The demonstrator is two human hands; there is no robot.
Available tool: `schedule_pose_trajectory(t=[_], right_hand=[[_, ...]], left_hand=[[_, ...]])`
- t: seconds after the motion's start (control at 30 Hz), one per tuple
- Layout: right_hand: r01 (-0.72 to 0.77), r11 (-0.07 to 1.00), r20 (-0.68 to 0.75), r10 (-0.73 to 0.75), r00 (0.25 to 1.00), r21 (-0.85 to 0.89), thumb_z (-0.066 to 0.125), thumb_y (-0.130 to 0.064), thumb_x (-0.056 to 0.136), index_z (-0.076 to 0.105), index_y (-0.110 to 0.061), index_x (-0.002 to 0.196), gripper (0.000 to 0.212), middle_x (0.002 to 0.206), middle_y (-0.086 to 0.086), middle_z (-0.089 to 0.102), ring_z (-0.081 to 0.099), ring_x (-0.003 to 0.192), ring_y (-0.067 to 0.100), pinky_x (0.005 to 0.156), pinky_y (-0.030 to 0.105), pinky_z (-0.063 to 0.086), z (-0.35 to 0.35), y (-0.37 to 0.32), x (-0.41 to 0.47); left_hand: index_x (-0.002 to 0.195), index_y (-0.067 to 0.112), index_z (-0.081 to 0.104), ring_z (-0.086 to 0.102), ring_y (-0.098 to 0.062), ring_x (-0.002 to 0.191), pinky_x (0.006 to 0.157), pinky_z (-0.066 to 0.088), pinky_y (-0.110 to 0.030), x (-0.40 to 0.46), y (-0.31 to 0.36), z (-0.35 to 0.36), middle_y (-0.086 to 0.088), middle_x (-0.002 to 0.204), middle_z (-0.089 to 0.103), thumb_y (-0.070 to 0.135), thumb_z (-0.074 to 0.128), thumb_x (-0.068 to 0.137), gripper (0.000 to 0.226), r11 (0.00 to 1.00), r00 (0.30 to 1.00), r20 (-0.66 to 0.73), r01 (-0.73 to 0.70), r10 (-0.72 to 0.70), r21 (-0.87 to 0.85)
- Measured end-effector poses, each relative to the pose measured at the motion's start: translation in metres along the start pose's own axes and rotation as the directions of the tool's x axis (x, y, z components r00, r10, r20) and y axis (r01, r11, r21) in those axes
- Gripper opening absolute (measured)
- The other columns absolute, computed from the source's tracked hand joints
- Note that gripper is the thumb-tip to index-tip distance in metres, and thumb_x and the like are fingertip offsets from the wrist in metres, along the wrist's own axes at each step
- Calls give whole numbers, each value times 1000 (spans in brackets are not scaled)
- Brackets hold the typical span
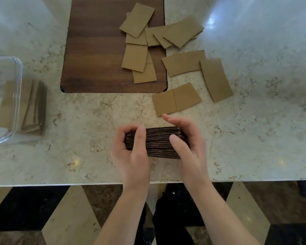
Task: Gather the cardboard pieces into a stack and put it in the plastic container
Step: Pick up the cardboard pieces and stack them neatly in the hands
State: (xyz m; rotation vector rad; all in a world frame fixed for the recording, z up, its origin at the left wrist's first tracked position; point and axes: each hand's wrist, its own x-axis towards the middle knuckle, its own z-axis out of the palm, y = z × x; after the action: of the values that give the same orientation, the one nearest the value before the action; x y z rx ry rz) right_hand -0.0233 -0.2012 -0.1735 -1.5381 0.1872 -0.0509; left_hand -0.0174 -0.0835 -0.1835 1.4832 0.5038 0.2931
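Head view: at far left the plastic container (16, 82) waits with earlier cardboard inside. Near centre, your left hand (131, 149) and right hand (185, 144) clasp the stack (157, 142) on edge, squaring it, while loose pieces (177, 99) lie farther right.

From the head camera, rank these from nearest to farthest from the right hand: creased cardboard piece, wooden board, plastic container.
From the right hand:
1. Creased cardboard piece, just beyond its fingertips.
2. Wooden board, farther back, left.
3. Plastic container, far left edge.
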Motion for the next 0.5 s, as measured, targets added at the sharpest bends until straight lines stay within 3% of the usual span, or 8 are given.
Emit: schedule_pose_trajectory(t=[0.07,0.13,0.27,0.33,0.5], right_hand=[[49,999,19,-48,999,-10,61,-24,89,60,-9,132,46,138,8,65,62,124,29,101,51,53,-3,6,-7],[69,995,-29,-72,997,-72,60,-24,91,59,-9,134,45,132,7,66,65,118,26,96,48,56,2,8,-13],[-13,999,-286,2,958,-37,62,-24,99,70,-18,102,10,93,-10,72,68,88,7,71,26,57,25,2,-3],[-9,999,-354,-4,935,-34,65,-18,100,71,-16,92,10,83,-12,70,65,76,0,65,16,52,27,-2,10],[-43,992,-269,9,963,-119,62,-28,95,70,-20,116,24,101,-11,73,69,94,7,77,21,55,16,-5,17]], left_hand=[[86,38,73,69,-2,80,69,56,-21,-1,1,0,14,84,75,22,66,98,21,1000,1000,-21,5,-5,-8],[94,29,75,70,2,82,68,55,-16,-2,2,2,14,88,77,17,63,101,18,999,999,-33,20,-21,-35],[103,17,78,72,0,90,70,56,-15,-6,1,1,11,96,80,15,55,105,24,999,1000,-2,29,-29,-41],[105,15,79,73,-5,93,73,57,-17,-9,2,-3,8,98,80,19,55,105,24,1000,1000,25,-12,12,-17],[126,7,68,71,-4,105,82,56,-15,-12,1,-14,15,113,75,26,57,103,32,992,989,71,-127,126,6]])
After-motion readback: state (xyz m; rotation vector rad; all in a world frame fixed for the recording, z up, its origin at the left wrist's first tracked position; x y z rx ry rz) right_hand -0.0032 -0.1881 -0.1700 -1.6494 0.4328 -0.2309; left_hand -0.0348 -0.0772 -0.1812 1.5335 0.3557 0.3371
